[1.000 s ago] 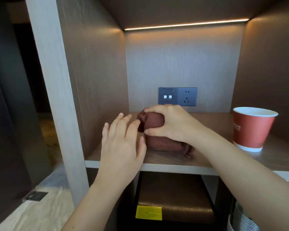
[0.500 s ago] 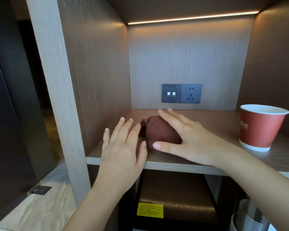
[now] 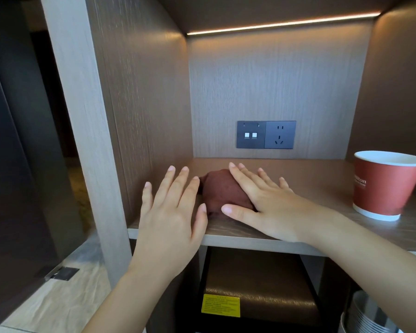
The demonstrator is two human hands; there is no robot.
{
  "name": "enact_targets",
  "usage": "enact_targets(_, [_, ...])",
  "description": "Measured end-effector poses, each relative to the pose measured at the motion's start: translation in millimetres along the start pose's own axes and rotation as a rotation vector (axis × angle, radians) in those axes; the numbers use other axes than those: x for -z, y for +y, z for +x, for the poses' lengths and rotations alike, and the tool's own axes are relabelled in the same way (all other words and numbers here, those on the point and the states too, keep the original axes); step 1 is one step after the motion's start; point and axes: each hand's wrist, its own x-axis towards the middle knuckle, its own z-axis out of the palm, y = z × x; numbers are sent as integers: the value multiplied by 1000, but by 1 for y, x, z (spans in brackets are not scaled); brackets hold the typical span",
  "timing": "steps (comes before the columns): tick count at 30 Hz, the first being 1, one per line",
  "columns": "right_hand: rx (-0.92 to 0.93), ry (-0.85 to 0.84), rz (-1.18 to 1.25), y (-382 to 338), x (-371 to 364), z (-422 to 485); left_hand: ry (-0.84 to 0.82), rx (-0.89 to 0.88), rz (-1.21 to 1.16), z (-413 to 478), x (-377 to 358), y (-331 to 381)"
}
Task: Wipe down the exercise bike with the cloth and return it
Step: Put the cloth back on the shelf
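Note:
A bunched dark red cloth (image 3: 220, 191) lies on the wooden shelf (image 3: 322, 186) inside a lit niche, left of centre. My right hand (image 3: 262, 200) rests flat on the cloth's right side with fingers spread, not gripping it. My left hand (image 3: 171, 212) hovers open just left of the cloth, its fingertips close to the cloth's edge. The exercise bike is not in view.
A red paper cup (image 3: 384, 186) stands on the shelf at the right. A grey switch and socket plate (image 3: 265, 134) sits on the back wall. Below the shelf is a dark box with a yellow label (image 3: 220, 305). A metal container (image 3: 363, 316) shows at the bottom right.
A second ago my right hand was closed around the cloth; it has let go and now lies flat on it. The left hand has stayed open beside it.

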Motion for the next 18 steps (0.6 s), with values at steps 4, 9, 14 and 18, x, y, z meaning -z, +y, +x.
enact_targets(4, [34, -20, 10, -14, -8, 18, 23, 4, 21, -4, 1, -10])
enact_targets(9, [79, -25, 17, -28, -15, 35, 51, 29, 38, -7, -1, -22])
enact_targets(14, [103, -29, 0, -41, -20, 46, 97, 19, 50, -13, 1, -30])
enact_targets(18, [116, -19, -4, -51, -24, 54, 132, 7, 118, -17, 5, -35])
